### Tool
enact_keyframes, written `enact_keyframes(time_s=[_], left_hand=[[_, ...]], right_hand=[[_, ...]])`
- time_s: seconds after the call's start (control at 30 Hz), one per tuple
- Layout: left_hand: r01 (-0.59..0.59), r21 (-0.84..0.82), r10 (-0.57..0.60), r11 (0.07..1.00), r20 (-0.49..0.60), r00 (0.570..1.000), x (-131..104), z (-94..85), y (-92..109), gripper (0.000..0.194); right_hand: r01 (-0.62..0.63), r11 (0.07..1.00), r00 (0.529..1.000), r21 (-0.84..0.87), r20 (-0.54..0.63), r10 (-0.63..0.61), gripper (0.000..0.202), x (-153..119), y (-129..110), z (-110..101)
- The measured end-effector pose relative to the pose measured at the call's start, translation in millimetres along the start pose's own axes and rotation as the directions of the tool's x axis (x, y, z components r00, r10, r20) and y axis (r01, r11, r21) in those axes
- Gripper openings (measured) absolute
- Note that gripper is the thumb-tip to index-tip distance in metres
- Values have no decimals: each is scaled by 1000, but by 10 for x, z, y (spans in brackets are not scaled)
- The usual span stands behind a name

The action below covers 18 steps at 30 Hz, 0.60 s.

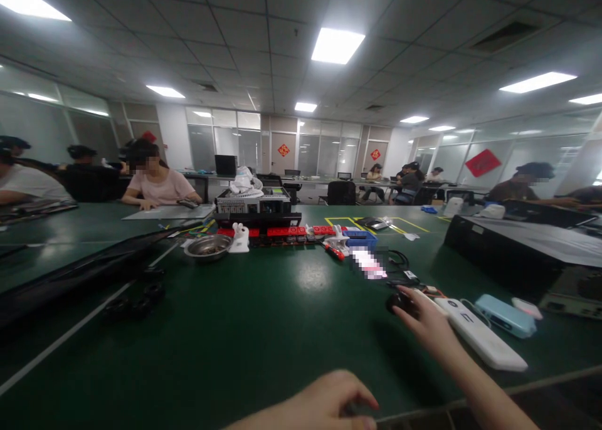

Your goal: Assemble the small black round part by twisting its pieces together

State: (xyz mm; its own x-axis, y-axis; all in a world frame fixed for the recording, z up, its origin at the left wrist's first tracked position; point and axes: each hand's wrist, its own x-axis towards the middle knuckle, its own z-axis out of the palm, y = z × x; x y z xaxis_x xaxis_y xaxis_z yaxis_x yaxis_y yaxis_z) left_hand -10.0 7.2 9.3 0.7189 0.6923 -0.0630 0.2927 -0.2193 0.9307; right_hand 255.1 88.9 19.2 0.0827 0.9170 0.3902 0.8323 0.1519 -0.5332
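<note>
My right hand [427, 320] is at the right of the green table, its fingers closed round a small black rounded object [399, 303] whose kind I cannot make out. Just beyond that hand lie black cables [403, 278], and beside it is a long white device [482, 333] resembling a power bank. Low in the middle, my left hand [336, 397] hovers over the near edge, thumb and fingers apart, with nothing seen between them. Several similar black round pieces [141, 306] sit on the table at the left.
A metal bowl [208, 247], a red strip [291, 230], a blue tray [361, 238] and a red-handled tool [335, 252] line the middle. A light-blue case [505, 315] and a big black case [498, 254] stand right. A long black panel [94, 270] lies left. Other people sit farther off.
</note>
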Motion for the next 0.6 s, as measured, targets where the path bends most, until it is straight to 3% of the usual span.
enact_keyframes(time_s=[0.07,0.13,0.2,0.37,0.6], left_hand=[[-24,184,51,983,-141,989,-47,-268,26,30],[52,372,57,927,-277,959,-89,-484,-37,29],[146,496,34,856,-335,942,-135,-637,-169,32],[174,610,-30,773,-240,970,-231,-788,-434,52],[51,628,24,777,-111,994,-209,-820,-451,58]], right_hand=[[-29,997,995,-66,91,35,46,326,-5,208],[-46,993,989,-111,137,61,42,526,32,408],[-48,991,986,-126,154,67,39,630,82,543],[-9,991,989,-134,148,29,38,685,152,636],[10,997,989,-80,148,2,47,689,187,733]])
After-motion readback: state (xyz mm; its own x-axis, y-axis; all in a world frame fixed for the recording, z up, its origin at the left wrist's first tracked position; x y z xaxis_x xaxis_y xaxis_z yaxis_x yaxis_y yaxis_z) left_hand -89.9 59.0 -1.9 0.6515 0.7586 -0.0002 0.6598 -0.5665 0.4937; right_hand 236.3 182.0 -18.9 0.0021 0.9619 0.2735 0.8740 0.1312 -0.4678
